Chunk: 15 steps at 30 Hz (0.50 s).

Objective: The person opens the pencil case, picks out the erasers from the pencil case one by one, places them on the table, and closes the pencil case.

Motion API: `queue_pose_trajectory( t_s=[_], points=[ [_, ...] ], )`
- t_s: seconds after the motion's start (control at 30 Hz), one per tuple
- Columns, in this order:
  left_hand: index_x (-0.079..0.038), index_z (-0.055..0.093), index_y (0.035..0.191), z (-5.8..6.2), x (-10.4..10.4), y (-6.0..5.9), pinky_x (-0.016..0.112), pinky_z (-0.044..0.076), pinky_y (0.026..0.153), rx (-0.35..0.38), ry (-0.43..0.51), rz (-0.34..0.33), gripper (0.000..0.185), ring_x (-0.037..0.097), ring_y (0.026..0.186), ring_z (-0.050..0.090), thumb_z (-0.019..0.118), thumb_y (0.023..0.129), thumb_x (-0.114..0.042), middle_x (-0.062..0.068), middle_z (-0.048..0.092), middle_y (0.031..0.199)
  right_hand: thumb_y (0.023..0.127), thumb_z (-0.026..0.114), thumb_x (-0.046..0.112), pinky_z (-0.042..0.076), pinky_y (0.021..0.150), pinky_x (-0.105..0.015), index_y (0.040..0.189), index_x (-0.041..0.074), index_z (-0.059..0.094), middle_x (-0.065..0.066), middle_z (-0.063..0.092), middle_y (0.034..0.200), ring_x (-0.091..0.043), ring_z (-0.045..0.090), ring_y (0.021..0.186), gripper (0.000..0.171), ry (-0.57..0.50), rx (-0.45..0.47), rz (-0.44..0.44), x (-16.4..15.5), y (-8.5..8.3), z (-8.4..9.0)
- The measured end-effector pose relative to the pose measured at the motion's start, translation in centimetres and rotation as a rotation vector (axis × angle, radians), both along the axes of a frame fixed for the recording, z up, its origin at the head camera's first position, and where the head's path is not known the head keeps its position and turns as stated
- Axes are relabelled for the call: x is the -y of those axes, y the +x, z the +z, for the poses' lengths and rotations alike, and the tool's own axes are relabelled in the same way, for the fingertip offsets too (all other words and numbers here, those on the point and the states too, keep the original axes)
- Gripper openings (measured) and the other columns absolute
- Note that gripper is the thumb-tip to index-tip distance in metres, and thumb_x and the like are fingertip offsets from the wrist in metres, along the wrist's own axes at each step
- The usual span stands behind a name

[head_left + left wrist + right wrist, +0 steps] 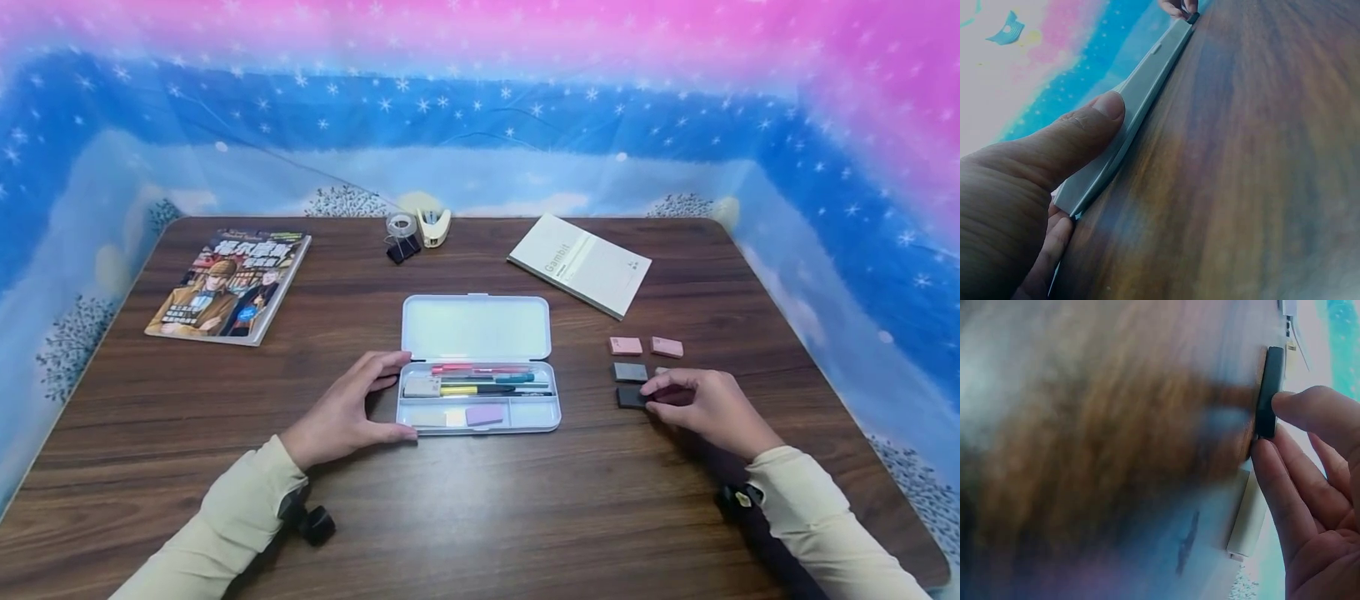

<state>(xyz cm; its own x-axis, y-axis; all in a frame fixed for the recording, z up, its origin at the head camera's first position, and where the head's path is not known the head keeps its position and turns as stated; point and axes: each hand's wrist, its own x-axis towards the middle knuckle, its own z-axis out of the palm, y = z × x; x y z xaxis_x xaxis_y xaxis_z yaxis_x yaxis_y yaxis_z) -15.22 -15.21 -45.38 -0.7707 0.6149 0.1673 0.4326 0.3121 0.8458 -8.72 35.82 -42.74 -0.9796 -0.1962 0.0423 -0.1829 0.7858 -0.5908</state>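
Left hand (341, 412) braces the open pencil case (477, 398) at table (480, 517) centre: thumb on the case's near left corner, fingers (382, 363) curled round its far left edge, spread apart in a wide grip. Left wrist view shows the thumb (1088, 128) pressed on the case wall (1141, 106).

Right hand (705, 404) sits at 3 o'clock from the case, well apart from it. Its fingertips pinch a black eraser (630, 397) that lies flat on the table; right wrist view shows thumb and finger (1310, 406) on the eraser's (1269, 390) edge, fingers close together.

Other erasers just beyond it at 12 o'clock: a grey one (630, 372), two pink ones (626, 346) (667, 347). Another partly hidden under the hand.

Case holds pens (487, 383) in the far tray, and a purple eraser (483, 414) in the near one.

Magazine (228, 283) at 10 o'clock. Notebook (579, 263) at 1 o'clock. Tape roll (401, 224), binder clip (402, 248) and stapler (434, 226) at 12 o'clock by the far edge.
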Motion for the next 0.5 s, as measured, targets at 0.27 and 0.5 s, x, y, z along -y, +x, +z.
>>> queue_pose_trajectory(
  t_s=[0.27, 0.5],
  points=[
    [-0.002, 0.042, 0.155, 0.3, 0.3, 0.0, 0.038, 0.045, 0.119, 0.011, -0.012, 0.009, 0.090, 0.034, 0.143, 0.047, 0.094, 0.083, -0.017, 0.018, 0.044, 0.153, 0.090, 0.084, 0.007, 0.065, 0.071, -0.021, 0.110, 0.017, 0.081, -0.001, 0.078, 0.106, -0.007, 0.075, 0.088, 0.022, -0.022, -0.010, -0.023, 0.8, -0.4, 0.7],
    [-0.001, 0.042, 0.154, 0.1, 0.0, 0.1, 0.036, 0.045, 0.119, 0.019, -0.006, 0.002, 0.092, 0.033, 0.143, 0.048, 0.095, 0.080, -0.014, 0.018, 0.045, 0.152, 0.085, 0.086, -0.003, 0.063, 0.076, -0.015, 0.104, 0.011, 0.081, 0.002, 0.078, 0.099, -0.004, 0.073, 0.086, 0.023, -0.123, -0.153, 0.086, 5.7, -0.9, 2.3]
  ],
)
